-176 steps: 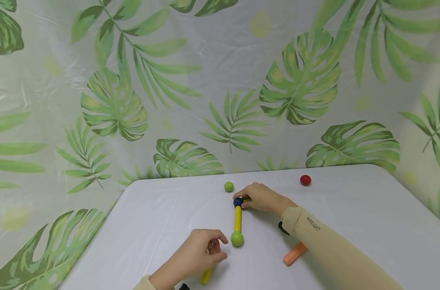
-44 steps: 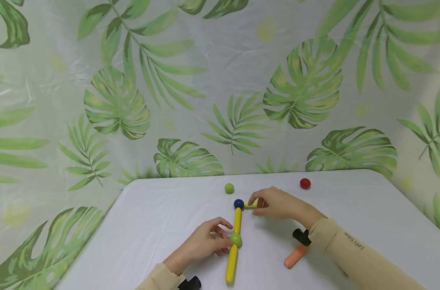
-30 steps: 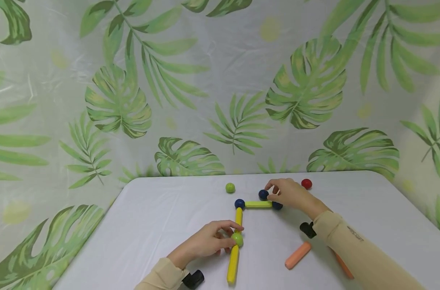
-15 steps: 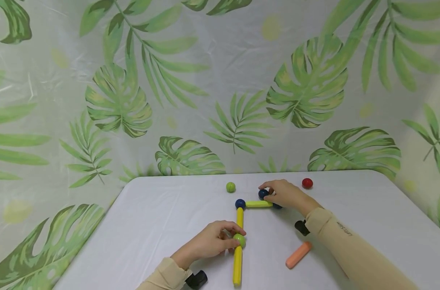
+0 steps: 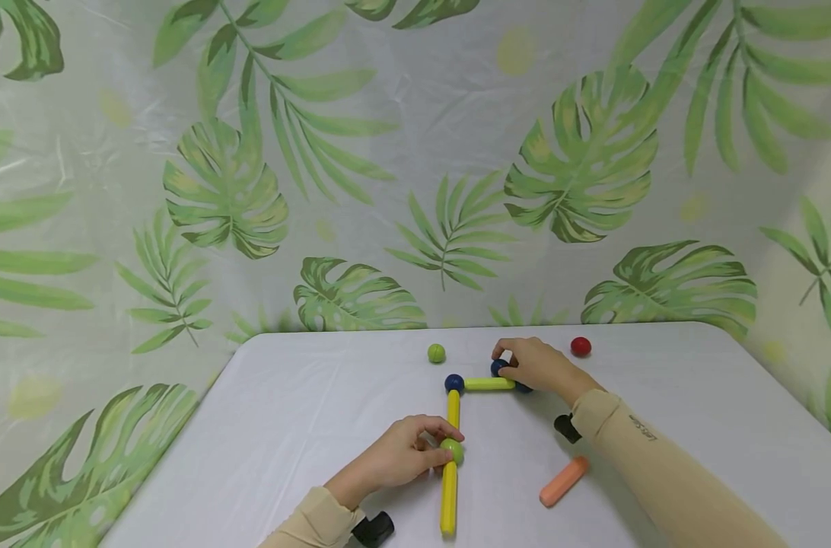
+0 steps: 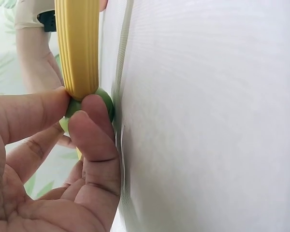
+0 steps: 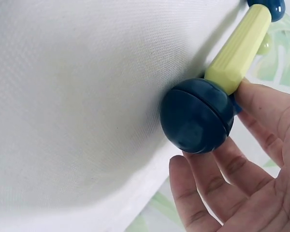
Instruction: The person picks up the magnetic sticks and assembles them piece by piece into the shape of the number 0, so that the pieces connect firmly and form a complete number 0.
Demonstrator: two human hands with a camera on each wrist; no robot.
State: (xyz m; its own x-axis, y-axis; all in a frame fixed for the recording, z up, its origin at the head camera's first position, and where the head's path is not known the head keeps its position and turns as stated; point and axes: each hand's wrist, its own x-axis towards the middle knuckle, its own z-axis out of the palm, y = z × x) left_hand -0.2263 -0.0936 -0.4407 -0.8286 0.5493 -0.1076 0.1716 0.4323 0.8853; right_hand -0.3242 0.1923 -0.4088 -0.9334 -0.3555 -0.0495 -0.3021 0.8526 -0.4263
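Observation:
My left hand [image 5: 402, 453] pinches a green ball [image 5: 454, 450] between thumb and fingers. From that ball one yellow magnetic rod [image 5: 449, 502] extends toward me and another yellow rod [image 5: 453, 407] runs away to a dark blue ball [image 5: 454, 383]. A lime-yellow rod [image 5: 489, 384] goes right from this corner and ends in a second blue ball [image 7: 195, 116], large in the right wrist view. Just behind that rod, my right hand [image 5: 542, 367] holds a third blue ball [image 5: 500, 367], partly covered by the fingers.
A loose green ball [image 5: 436, 353] sits at the back of the white table [image 5: 306, 411], and a red ball [image 5: 581, 346] lies at the back right. An orange rod [image 5: 564, 482] rests below the right forearm.
The near yellow rod, loose earlier, now joins the green ball. The lime rod with its end ball has been added at the corner. My right hand has moved right and taken another blue ball.

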